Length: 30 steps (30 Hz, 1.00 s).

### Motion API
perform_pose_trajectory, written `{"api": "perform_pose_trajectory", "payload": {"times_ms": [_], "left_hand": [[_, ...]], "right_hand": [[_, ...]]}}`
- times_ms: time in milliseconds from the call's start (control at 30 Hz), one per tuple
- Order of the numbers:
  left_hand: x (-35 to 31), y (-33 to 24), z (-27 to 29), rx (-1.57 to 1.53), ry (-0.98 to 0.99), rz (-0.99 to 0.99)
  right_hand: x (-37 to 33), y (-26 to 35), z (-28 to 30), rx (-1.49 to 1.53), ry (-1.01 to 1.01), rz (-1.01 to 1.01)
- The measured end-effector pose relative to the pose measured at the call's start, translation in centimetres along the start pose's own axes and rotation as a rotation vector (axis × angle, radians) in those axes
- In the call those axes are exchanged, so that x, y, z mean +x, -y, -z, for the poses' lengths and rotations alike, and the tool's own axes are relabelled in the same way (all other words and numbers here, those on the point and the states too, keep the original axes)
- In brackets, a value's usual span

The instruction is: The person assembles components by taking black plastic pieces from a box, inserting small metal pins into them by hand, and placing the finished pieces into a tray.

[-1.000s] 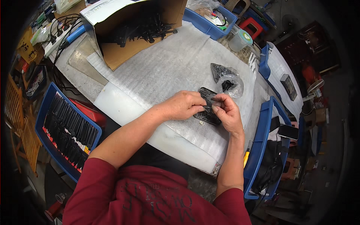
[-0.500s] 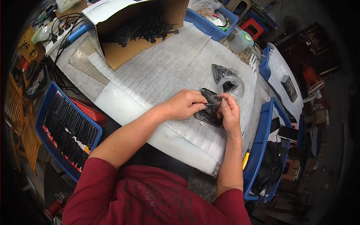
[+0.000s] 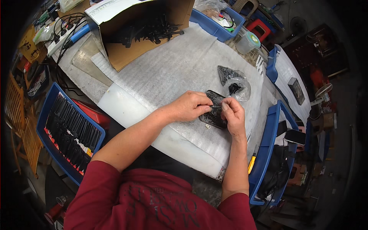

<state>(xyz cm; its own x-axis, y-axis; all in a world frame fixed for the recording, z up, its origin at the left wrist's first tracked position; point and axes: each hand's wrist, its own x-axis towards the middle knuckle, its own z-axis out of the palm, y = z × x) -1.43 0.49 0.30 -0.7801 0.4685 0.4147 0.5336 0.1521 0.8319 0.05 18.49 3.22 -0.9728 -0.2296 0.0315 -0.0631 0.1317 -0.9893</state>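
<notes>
- Left hand (image 3: 190, 105): the grip is nearly closed, thumb and forefinger pinching the left end of a thin dark piece (image 3: 217, 107).
- Right hand (image 3: 234, 115): the grip is likewise drawn together, thumb and fingertips pinching the right end of that piece.
- The thin dark piece spans the gap between the hands, over the middle of a black tray (image 3: 214, 92); it appears slender and straight, though the fingers hide its ends.
- The tray is a rounded rectangle, its dark contents streaked with fine glints; the hands cover part of its sides.
- Just beside the tray's near end is a small pale bit (image 3: 207, 126).
- Beneath the tray, a wrinkled, pale grey sheet (image 3: 165, 69) covers much of the surface (image 3: 86, 84).
- Beyond the tray is a clear, crinkled plastic bag (image 3: 230, 74) with black contents.
- Well beyond the tray, to its left, an open cardboard box (image 3: 130, 55) holds a tangle of black parts (image 3: 161, 32).
- Right of the tray are a yellow-handled tool (image 3: 252, 164) and a blue crate (image 3: 264, 165).
- Far left of the tray, a blue bin (image 3: 42, 128) holds rows of slim black pieces (image 3: 73, 124).
</notes>
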Motion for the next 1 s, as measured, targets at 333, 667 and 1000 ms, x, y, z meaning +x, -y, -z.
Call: {"api": "perform_pose_trajectory", "payload": {"times_ms": [333, 667, 1000], "left_hand": [[-0.2, 0.0, 0.2, -0.021, -0.028, -0.035], [-0.2, 0.2, 0.1, -0.017, -0.022, -0.03], [-0.1, 0.1, 0.1, -0.001, -0.069, -0.032]], "right_hand": [[0.0, -0.8, 0.2, -0.132, 0.04, 0.057], [0.0, -0.7, -0.5, -0.162, 0.019, 0.19], [0.1, -0.6, -0.5, -0.127, -0.026, 0.102]]}}
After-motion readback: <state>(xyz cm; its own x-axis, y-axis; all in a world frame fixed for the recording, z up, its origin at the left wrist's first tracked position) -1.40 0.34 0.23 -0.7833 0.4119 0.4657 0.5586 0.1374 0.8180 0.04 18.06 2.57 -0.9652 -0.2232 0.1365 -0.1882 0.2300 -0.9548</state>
